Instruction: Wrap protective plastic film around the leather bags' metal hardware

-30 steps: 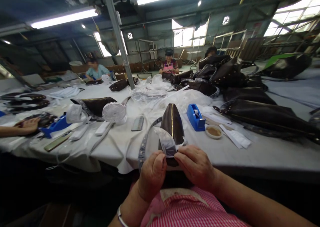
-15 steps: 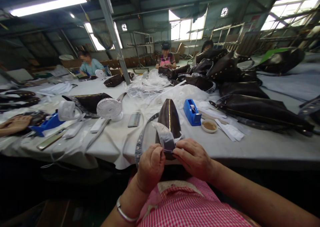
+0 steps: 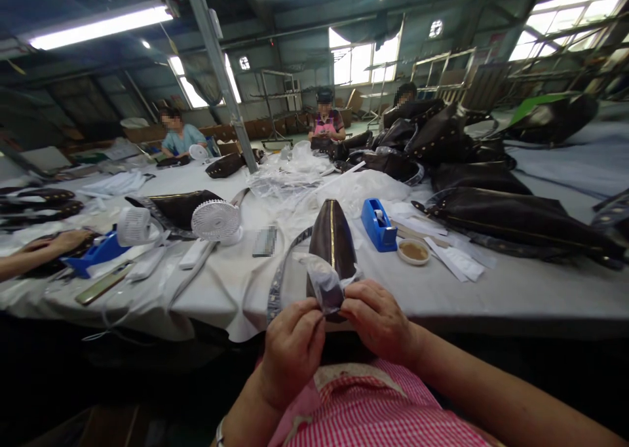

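Note:
A dark brown bag point(image 3: 333, 237) with a gold zip line lies on the white-covered table point(image 3: 515, 293), its near end pointing at me. A studded strap point(image 3: 281, 278) curves off its left side. Thin clear wrapping point(image 3: 322, 278) is bunched over the bag's near end. My left hand point(image 3: 292, 350) pinches the wrapping from the left, fingers closed. My right hand point(image 3: 378, 319) grips the wrapped end from the right, fingers curled.
A blue tape dispenser point(image 3: 378, 224) and a small dish point(image 3: 413, 251) sit right of the bag. Two white fans point(image 3: 215, 220) stand at left, near another person's hand point(image 3: 63, 240). Dark bags point(image 3: 511, 217) pile up at right. Other people sit at the far side.
The clear wrapping has been gathered down tighter over the bag's near end. My left hand has dropped slightly lower. The other person's hand at left has shifted right.

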A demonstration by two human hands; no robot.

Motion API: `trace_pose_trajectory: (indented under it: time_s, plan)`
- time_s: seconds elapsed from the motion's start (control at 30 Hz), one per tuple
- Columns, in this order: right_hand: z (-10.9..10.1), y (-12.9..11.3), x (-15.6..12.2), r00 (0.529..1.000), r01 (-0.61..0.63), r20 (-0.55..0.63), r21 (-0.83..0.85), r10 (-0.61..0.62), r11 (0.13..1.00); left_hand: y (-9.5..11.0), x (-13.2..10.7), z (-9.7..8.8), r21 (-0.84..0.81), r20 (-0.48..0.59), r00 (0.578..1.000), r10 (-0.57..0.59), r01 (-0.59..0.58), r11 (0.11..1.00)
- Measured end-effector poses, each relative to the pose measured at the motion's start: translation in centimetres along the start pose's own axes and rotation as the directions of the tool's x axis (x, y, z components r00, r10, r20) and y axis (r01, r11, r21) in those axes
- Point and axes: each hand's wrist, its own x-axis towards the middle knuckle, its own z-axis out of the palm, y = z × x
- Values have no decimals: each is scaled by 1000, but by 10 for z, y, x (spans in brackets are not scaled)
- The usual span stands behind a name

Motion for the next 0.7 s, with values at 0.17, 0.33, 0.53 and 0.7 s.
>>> trace_pose_trajectory:
  time_s: [0.17,0.33,0.53,0.7]
  plan:
    - [2,-5,5,999,23,41,-2,-23,1000,-4,36,-3,-433,232,748,-622,652,622]
    - [1,-8,2,996,-26,86,126,15,992,-6,61,10,-599,350,627,-696,721,348]
    - [-15,13,20,825,-524,214,638,524,564,8,68,3,-691,350,746,-567,614,382]
    - [-18,15,63,769,-541,372,812,520,218,18,76,-1,-644,401,777,-486,616,453]
